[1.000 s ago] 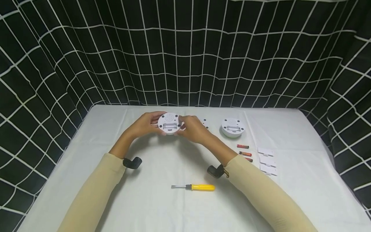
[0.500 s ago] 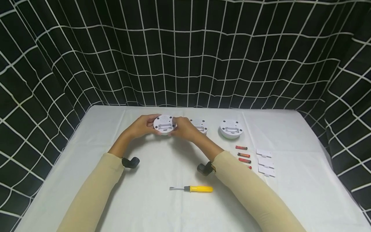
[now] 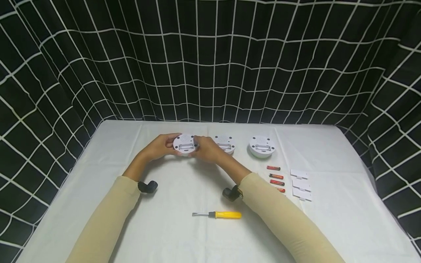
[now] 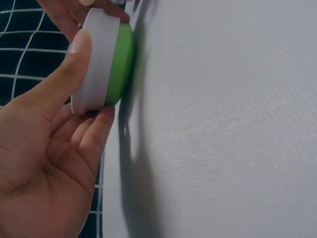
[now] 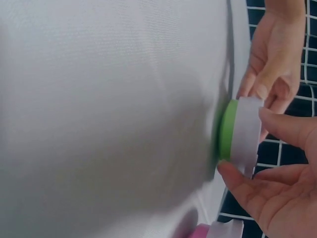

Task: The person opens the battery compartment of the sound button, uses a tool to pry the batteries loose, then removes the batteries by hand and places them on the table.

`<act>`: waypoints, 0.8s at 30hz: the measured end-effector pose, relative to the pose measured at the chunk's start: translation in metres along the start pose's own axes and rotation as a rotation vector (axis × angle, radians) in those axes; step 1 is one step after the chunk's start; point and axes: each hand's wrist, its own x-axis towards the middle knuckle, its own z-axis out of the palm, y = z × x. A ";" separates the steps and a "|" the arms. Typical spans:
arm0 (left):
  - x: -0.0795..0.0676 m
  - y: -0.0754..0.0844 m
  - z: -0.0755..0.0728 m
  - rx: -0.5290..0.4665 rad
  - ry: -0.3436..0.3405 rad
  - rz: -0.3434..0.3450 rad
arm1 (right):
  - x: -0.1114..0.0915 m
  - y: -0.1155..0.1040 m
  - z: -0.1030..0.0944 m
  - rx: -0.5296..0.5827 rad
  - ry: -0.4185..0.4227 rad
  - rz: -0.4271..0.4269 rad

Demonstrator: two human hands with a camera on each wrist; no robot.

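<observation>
Both hands hold one round white device (image 3: 185,144) with its back facing up, at the far middle of the table. Its back shows a speaker grille, dark feet and an uncovered battery slot. In the left wrist view its green domed front (image 4: 121,64) faces the tabletop; whether it touches the cloth I cannot tell. My left hand (image 3: 159,147) grips its left side, thumb on the white rim. My right hand (image 3: 209,150) pinches the right side between thumb and fingers. Just beyond that hand lies a second white device (image 3: 225,143), partly hidden by it.
A third such device (image 3: 261,147) sits farther right. Several red batteries (image 3: 276,176) lie in a column, the lowest partly behind the right sleeve. Three white battery covers (image 3: 300,184) are beside them. A yellow-handled screwdriver (image 3: 227,214) lies near the front, on a white cloth (image 3: 174,233).
Both hands have brought the device left and lower, toward the table. The second device behind the right hand shows more than before. The head view has shifted slightly.
</observation>
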 end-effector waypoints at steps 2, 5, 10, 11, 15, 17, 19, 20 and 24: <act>0.000 -0.001 0.000 -0.009 0.000 -0.005 | 0.000 0.001 0.001 0.005 -0.005 0.002; 0.000 -0.001 0.000 -0.016 -0.006 -0.012 | 0.000 0.003 0.001 0.000 -0.013 0.012; 0.002 0.002 0.000 0.011 -0.029 -0.027 | -0.005 0.003 -0.004 -0.061 -0.019 0.034; 0.003 0.003 -0.001 0.016 -0.030 -0.030 | -0.006 0.003 -0.005 -0.080 -0.018 0.034; 0.005 0.004 -0.003 0.033 -0.029 -0.041 | -0.015 -0.002 -0.017 -0.122 0.004 0.027; 0.003 0.007 -0.005 0.065 -0.015 -0.055 | -0.020 -0.005 -0.024 -0.137 0.019 0.019; -0.001 0.010 -0.007 0.123 0.004 -0.062 | -0.026 -0.007 -0.034 -0.149 0.034 0.017; -0.003 0.012 -0.009 0.162 0.020 -0.066 | -0.030 -0.007 -0.039 -0.162 0.044 0.013; -0.014 0.023 -0.018 0.329 0.123 -0.078 | -0.046 -0.005 -0.062 -0.218 0.082 0.005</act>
